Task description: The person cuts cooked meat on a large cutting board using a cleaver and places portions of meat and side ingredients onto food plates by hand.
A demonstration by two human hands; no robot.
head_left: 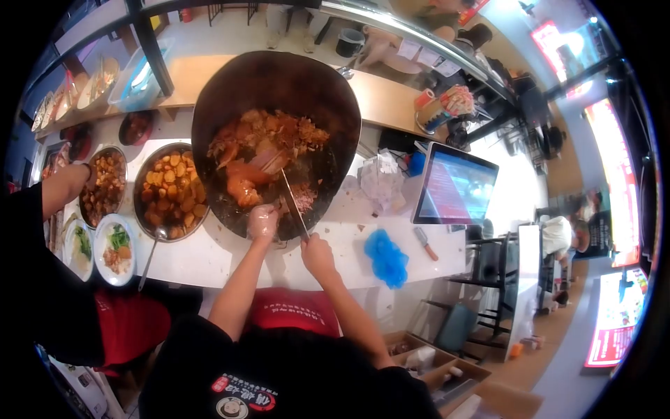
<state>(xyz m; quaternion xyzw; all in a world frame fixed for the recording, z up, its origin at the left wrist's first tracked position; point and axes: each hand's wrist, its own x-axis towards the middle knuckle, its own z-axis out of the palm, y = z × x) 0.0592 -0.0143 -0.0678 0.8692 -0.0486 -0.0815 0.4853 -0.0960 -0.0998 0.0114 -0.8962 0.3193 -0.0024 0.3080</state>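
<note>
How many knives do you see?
2. One knife is in the right hand, by the meat; the other knife lies right of the blue plastic. More may be hidden.

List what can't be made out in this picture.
Head view:
Handle of the knife: mostly covered by the right hand.
Anything directly under the left hand: hidden by it.
Writing on the screen: blurred and too small.
Inside of the blue plastic: hidden by its folds.
</note>
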